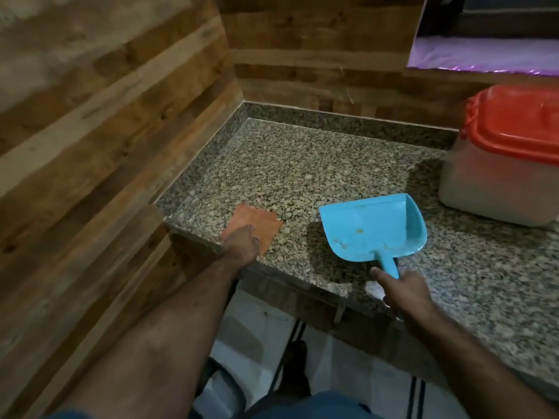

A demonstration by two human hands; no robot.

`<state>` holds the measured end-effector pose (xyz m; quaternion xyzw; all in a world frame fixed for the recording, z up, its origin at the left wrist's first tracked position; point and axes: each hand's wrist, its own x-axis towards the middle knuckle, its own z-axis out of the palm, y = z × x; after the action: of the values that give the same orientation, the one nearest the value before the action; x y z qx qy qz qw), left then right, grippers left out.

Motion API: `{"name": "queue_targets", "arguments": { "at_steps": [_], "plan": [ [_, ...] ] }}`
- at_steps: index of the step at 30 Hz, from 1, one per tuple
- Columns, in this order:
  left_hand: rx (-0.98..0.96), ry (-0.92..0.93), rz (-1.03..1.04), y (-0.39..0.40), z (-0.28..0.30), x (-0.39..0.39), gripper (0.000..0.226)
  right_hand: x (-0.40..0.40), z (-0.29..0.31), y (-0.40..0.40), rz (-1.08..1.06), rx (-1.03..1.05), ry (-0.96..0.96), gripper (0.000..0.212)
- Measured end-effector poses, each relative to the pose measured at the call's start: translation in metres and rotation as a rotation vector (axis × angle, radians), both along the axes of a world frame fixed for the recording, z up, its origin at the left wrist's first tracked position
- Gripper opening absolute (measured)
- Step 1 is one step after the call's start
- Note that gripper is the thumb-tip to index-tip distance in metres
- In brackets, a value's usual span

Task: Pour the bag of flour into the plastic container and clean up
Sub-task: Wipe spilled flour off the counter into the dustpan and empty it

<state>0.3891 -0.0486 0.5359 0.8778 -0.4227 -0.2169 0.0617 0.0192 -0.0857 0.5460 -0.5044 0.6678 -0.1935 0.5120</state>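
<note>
Wood-plank wall (pixel 99 122) wraps the corner, and the speckled granite counter (pixel 296 164) fills the middle of the view. Far off to the right of the gripping hand stands the plastic container (pixel 496 179), pale and translucent-looking, with its red lid (pixel 517 122) sitting on top. What it holds cannot be made out through the side.

Now the blue dustpan (pixel 373 226): it lies flat on the granite, mouth pointing away from the person, a few small yellowish specks on its floor. Its short handle runs back into the right hand (pixel 402 293), fingers wrapped round the handle's end, index finger stretched forward along the counter just left of the handle. So the pan sits directly ahead of that grip, the container beyond and to the right.

Across to the left of the grip, well apart from the pan, an orange cloth (pixel 254 226) lies flat near the counter's front edge. The left hand (pixel 242 244) rests on its near corner, pressing down; whether its fingers are curled or flat, I cannot tell from here.
</note>
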Motion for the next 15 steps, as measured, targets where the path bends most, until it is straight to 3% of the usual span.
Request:
{"name": "queue_targets", "arguments": {
  "at_steps": [5,7,12,15],
  "plan": [
    [0.228,-0.072,-0.096,-0.029,-0.029,0.016,0.118,0.021,-0.004,-0.018,-0.08,0.023,0.055,0.032],
    [0.253,-0.059,-0.111,-0.035,-0.052,0.021,0.126,0.029,-0.004,-0.024,-0.113,0.033,0.061,0.031],
    [-0.027,-0.101,-0.171,-0.057,-0.087,0.03,0.074,0.042,-0.005,-0.041,-0.211,0.023,0.081,0.031],
    [-0.245,0.081,-0.075,-0.104,-0.093,0.035,0.062,0.036,-0.005,-0.045,-0.28,0.01,0.096,0.029]
  ]
}}
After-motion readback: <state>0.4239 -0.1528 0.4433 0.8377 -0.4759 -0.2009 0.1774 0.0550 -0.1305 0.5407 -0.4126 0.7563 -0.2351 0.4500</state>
